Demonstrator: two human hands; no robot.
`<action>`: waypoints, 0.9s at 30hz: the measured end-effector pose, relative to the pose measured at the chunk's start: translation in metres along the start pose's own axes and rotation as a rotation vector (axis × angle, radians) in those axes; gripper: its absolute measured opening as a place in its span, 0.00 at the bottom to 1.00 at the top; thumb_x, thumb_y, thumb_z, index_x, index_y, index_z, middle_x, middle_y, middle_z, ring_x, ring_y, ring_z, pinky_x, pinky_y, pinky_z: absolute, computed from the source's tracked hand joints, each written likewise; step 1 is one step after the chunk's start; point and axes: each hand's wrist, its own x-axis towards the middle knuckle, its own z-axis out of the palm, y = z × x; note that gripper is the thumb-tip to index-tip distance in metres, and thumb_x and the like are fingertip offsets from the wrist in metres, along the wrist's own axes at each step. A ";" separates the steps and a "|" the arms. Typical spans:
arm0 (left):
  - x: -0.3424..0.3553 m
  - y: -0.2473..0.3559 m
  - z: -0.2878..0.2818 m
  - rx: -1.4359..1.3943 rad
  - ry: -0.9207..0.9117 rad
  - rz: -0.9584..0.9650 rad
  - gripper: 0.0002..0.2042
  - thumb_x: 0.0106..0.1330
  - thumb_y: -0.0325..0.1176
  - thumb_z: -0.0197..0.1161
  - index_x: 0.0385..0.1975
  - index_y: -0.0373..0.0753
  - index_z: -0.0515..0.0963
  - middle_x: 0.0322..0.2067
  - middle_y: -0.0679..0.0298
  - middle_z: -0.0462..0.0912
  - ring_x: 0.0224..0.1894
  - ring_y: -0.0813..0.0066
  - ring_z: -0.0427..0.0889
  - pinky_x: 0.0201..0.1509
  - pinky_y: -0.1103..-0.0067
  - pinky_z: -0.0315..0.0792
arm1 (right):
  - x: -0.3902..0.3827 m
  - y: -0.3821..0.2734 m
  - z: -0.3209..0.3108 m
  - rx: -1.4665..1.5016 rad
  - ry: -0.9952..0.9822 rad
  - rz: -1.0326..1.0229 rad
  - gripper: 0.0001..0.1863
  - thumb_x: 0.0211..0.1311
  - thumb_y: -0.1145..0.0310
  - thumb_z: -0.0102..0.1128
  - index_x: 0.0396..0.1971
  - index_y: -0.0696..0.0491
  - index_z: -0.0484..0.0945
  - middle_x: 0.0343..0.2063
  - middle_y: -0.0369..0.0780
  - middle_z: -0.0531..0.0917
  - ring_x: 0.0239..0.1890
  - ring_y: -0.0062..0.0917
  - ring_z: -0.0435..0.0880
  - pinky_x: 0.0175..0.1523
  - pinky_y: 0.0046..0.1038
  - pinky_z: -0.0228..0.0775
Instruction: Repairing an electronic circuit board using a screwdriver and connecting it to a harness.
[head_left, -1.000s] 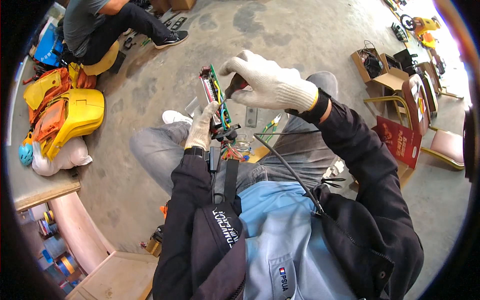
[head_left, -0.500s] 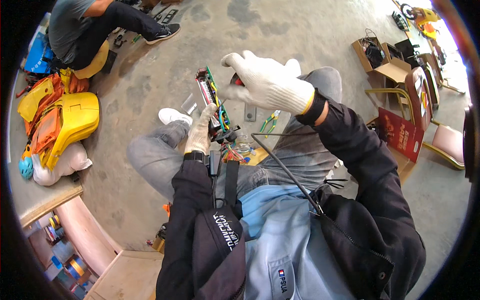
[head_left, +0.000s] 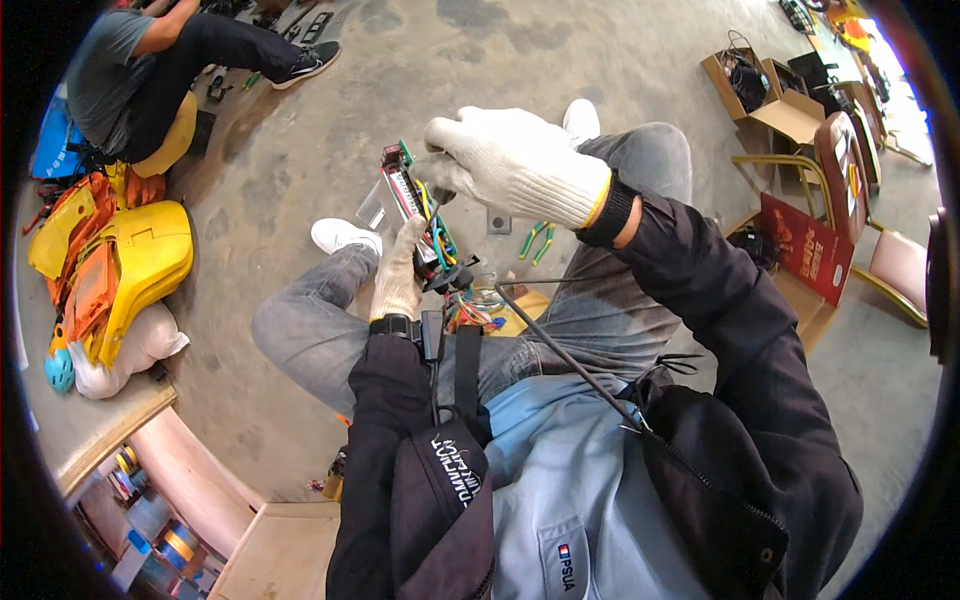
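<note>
Both my hands wear white knitted gloves. My left hand (head_left: 400, 283) grips the near end of a long, narrow electronic controller (head_left: 405, 195) with a green circuit board, a white label and colored wires along its side. Over its far right edge, my right hand (head_left: 515, 165) is closed around a screwdriver (head_left: 438, 208). Only a bit of the dark shank shows below the fingers; the glove hides the handle. Loose colored wires (head_left: 472, 312) lie in front of my lap, below the controller.
Green-and-yellow pliers (head_left: 537, 243) and a small grey block (head_left: 499, 222) lie on the floor between my legs. Yellow and orange plastic shells (head_left: 140, 270) are piled at left, near a seated person (head_left: 150, 80). Cardboard boxes (head_left: 790, 140) and chairs (head_left: 840, 175) stand at right.
My right hand has come slightly lower and left, its fingers now curled over the red-and-black handle that showed before. My left hand keeps its hold on the controller.
</note>
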 end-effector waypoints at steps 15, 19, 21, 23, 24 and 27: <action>0.007 -0.004 0.003 -0.018 -0.010 -0.070 0.28 0.68 0.49 0.71 0.60 0.40 0.72 0.45 0.63 0.82 0.41 0.72 0.86 0.41 0.71 0.86 | 0.019 0.035 0.027 0.162 0.116 -0.271 0.15 0.66 0.62 0.62 0.50 0.49 0.79 0.40 0.45 0.82 0.48 0.46 0.83 0.51 0.43 0.77; 0.010 -0.007 0.000 -0.040 0.015 -0.075 0.27 0.68 0.49 0.71 0.59 0.40 0.73 0.45 0.63 0.83 0.42 0.72 0.86 0.39 0.72 0.86 | 0.021 0.031 0.030 0.184 0.289 -0.433 0.17 0.66 0.55 0.64 0.50 0.47 0.81 0.37 0.47 0.82 0.40 0.46 0.85 0.46 0.42 0.79; 0.013 -0.010 -0.008 -0.038 0.012 -0.077 0.26 0.68 0.49 0.70 0.59 0.40 0.73 0.44 0.63 0.83 0.42 0.72 0.86 0.38 0.72 0.86 | 0.019 0.023 0.027 0.148 0.327 -0.428 0.18 0.65 0.53 0.63 0.49 0.47 0.81 0.35 0.47 0.83 0.36 0.46 0.86 0.42 0.43 0.81; 0.016 -0.014 -0.012 -0.039 0.011 -0.121 0.26 0.68 0.49 0.71 0.58 0.40 0.74 0.43 0.64 0.83 0.41 0.73 0.86 0.40 0.72 0.86 | 0.015 0.016 0.017 0.104 0.121 -0.119 0.20 0.66 0.52 0.65 0.53 0.46 0.80 0.37 0.48 0.82 0.42 0.45 0.86 0.46 0.41 0.79; 0.016 -0.014 -0.011 -0.036 0.006 -0.119 0.26 0.68 0.49 0.71 0.58 0.40 0.74 0.43 0.64 0.83 0.41 0.73 0.86 0.40 0.72 0.86 | 0.021 0.026 0.023 0.155 0.140 -0.184 0.21 0.67 0.50 0.65 0.52 0.46 0.80 0.36 0.48 0.81 0.42 0.44 0.86 0.45 0.42 0.79; 0.013 -0.011 -0.004 -0.041 0.004 -0.073 0.26 0.67 0.49 0.71 0.58 0.40 0.74 0.43 0.65 0.83 0.41 0.73 0.86 0.41 0.72 0.85 | 0.025 0.035 0.035 0.198 0.198 -0.248 0.21 0.66 0.50 0.66 0.52 0.48 0.80 0.37 0.48 0.82 0.43 0.44 0.86 0.46 0.42 0.79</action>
